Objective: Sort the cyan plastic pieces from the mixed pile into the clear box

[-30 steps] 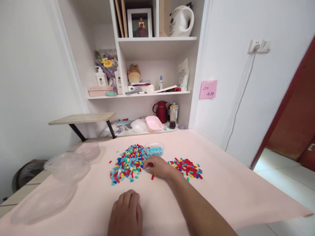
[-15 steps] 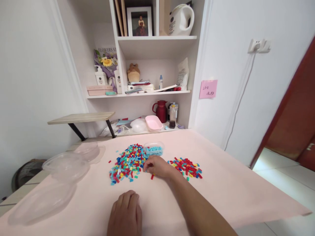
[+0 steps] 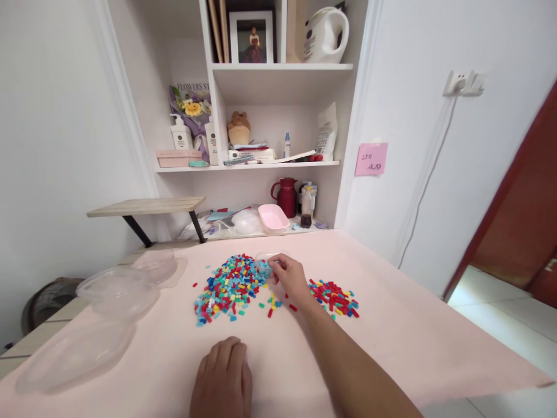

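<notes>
My right hand (image 3: pixel 289 276) reaches over the near side of a small clear plastic box (image 3: pixel 272 254) that holds light blue toy bricks (image 3: pixel 263 266). Its thumb and fingers are pinched together, and I cannot make out what is between them. To its left spreads a large pile of mixed coloured bricks (image 3: pixel 230 284). A smaller, mostly red pile (image 3: pixel 335 299) lies to its right, beyond the wrist. A few loose bricks (image 3: pixel 273 303) lie between the piles. My left hand (image 3: pixel 223 374) rests on the near part of the table, fingers together and curled, no brick visible in it.
Clear plastic containers (image 3: pixel 117 290) stand along the left side of the pink-covered table (image 3: pixel 391 348). Behind them is a small raised wooden shelf (image 3: pixel 148 205). A pink basin (image 3: pixel 273 218) and a red jug (image 3: pixel 286 197) stand at the back under the wall shelves.
My right hand has moved from the right edge of the large pile up to the clear box. Loose bricks that it covered now show on the table. The left hand has stayed put.
</notes>
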### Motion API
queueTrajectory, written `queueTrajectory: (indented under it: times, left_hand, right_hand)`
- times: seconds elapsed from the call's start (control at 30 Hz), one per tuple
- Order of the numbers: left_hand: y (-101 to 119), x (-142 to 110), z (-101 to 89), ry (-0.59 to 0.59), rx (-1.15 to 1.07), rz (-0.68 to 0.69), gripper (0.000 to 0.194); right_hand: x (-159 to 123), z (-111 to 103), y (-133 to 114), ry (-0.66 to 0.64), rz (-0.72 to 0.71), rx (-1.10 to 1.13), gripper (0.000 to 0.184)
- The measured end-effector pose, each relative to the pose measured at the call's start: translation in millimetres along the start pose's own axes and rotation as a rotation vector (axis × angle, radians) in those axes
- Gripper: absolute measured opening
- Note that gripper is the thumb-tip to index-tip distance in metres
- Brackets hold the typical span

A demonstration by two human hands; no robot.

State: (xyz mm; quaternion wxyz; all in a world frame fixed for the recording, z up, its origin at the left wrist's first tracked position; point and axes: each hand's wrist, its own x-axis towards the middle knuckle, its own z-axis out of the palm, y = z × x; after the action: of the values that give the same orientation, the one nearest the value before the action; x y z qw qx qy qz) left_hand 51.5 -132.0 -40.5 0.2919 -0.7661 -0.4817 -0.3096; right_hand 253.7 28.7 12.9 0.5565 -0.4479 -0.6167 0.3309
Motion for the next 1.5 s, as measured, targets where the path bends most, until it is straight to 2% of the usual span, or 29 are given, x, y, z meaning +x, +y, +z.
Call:
queueTrajectory:
  times: [0.1, 0.23, 0.33, 0.4, 0.53, 0.67, 0.73, 0.8, 0.9, 1.23, 1.37, 1.5]
  left_hand:
    - [0, 1, -0.3, -0.001, 0.002, -0.006, 0.02]
    - [1, 2, 0.2, -0.009, 0.005, -0.012, 0.02]
    - [1, 1, 0.4, -0.015, 0.0, -0.022, 0.02]
    - [2, 0, -0.1, -0.016, -0.006, -0.023, 0.02]
    - [3, 0, -1.8, -0.014, -0.015, -0.025, 0.021]
    - [3, 0, -1.8, -0.03, -0.018, -0.031, 0.022]
    - [3, -1, -1.2, -0.045, -0.018, -0.039, 0.022]
    - [3, -2, -0.9, -0.063, -0.018, -0.044, 0.023]
    - [3, -3, -1.3, -0.069, -0.012, -0.044, 0.023]
    - [6, 2, -5.1, -0.004, 0.01, -0.014, 0.022]
    - [9, 6, -8.6, 0.025, 0.008, -0.024, 0.021]
    - [11, 9, -10.8, 0.053, 0.007, -0.026, 0.021]
  right_hand:
    - [5, -6, 3, 0.083, 0.019, 0.052, 0.028]
    - [6, -9, 3, 0.122, 0.028, 0.088, 0.04]
    - [6, -9, 3, 0.155, 0.006, 0.073, 0.039]
    - [4, -8, 2, 0.126, -0.01, 0.064, 0.036]
    - [-2, -1, -1, -0.067, -0.109, -0.013, 0.027]
    - [-14, 11, -3, -0.395, -0.28, -0.192, 0.016]
    - [-19, 16, -3, -0.533, -0.325, -0.27, 0.016]
    - [-22, 20, -2, -0.595, -0.341, -0.337, 0.02]
    - [-22, 22, -1, -0.598, -0.334, -0.408, 0.025]
    - [-19, 19, 2, -0.629, -0.259, -0.345, 0.02]
    - [-18, 14, 0, -0.589, -0.214, -0.435, 0.015]
    - [-18, 10, -2, -0.573, -0.259, -0.488, 0.012]
